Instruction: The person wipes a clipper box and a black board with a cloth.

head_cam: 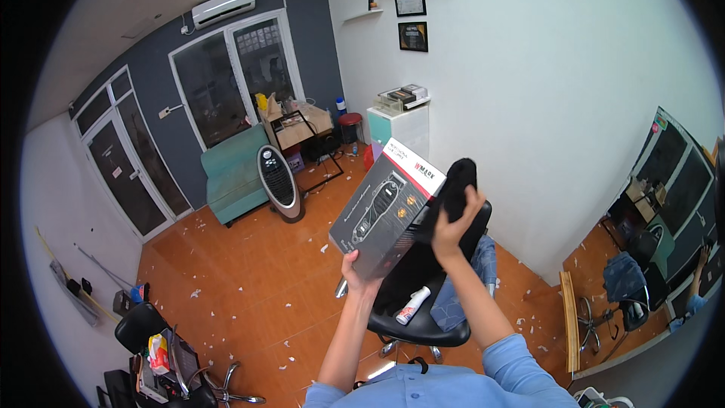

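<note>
My left hand [359, 277] grips the lower end of a boxed WMARK hair clipper [376, 204], held tilted above a black salon chair [408, 328]. The box front is dark, with a clipper picture and a white and red top band. At the box's right side, my right hand [456, 229] holds a black cloth [460, 178], which appears to touch the box edge. On the seat below lies a white bottle [413, 306] with a coloured label. A blue patterned cloth [484, 263] hangs over the chair's right side.
White scraps [195, 293] litter the orange tiled floor. A tower air cooler [277, 181] stands by a green sofa [232, 181]. Another black chair [141, 328] at lower left carries piled items. A white cabinet [399, 124] stands behind; a large mirror [651, 226] is at right.
</note>
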`<state>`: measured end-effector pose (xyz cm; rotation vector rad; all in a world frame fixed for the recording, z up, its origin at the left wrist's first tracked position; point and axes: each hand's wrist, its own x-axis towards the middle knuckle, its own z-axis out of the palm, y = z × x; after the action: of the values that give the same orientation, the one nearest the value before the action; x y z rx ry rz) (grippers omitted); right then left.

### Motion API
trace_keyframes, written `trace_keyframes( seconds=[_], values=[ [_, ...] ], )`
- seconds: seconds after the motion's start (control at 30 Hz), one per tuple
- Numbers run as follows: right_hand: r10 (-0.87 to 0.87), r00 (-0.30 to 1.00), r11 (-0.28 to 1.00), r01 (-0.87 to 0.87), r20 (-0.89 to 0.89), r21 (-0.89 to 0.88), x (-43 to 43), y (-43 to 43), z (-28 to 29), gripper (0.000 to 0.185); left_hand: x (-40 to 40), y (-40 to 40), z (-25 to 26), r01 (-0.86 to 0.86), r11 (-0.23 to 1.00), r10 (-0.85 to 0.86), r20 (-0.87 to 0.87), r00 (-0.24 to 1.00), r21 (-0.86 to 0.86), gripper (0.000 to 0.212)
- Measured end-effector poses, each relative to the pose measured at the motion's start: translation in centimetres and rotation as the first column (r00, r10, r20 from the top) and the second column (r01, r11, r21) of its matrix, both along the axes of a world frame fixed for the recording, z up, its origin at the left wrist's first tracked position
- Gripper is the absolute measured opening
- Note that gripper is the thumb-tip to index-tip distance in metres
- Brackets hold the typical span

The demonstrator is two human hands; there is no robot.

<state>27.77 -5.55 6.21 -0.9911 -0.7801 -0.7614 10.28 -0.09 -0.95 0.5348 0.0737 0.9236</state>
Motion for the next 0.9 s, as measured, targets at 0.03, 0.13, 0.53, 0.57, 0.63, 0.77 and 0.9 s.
trace_keyframes(
  seconds=[0.03,0.13,0.53,0.57,0.63,0.77,0.9],
  values=[
    [-0.077,0.991,0.997,0.079,0.107,-0.008,-1.0,0.4,-0.9,0.053,0.1,0.0,0.1,0.003,0.999,-0.003,-0.006,1.0,-0.034,0.066],
    [0.104,0.725,0.973,0.067,0.681,-0.22,-5.2,-1.2,-5.6,0.03,1.1,0.1,0.5,-0.068,0.994,0.068,-0.002,0.998,-0.081,0.061],
    [0.644,0.49,0.632,-0.773,-0.588,0.048,3.5,-4.9,3.6,0.041,-3.3,2.8,-0.5,-0.067,0.988,0.088,-0.147,0.985,0.138,0.066],
    [0.612,0.597,0.64,-0.759,-0.519,-0.119,4.8,-4.4,2.4,0.039,-3.8,3.1,-0.7,-0.041,0.984,0.071,-0.174,0.982,0.173,0.066],
    [0.706,0.567,0.51,-0.823,-0.424,-0.251,5.6,-4.0,3.5,0.038,-4.7,3.5,-0.7,0.007,0.971,0.051,-0.237,0.97,0.238,0.066],
    [0.719,0.441,0.409,-0.893,-0.537,-0.186,6.2,-3.3,3.2,0.038,-3.5,3.5,-1.4,-0.147,0.979,0.172,-0.186,0.967,0.141,0.064],
    [0.679,0.495,0.449,-0.864,-0.542,-0.227,3.8,-4.2,-0.3,0.044,-4.5,5.8,-1.7,-0.144,0.989,0.149,-0.177,0.973,0.04,0.061]
  ],
)
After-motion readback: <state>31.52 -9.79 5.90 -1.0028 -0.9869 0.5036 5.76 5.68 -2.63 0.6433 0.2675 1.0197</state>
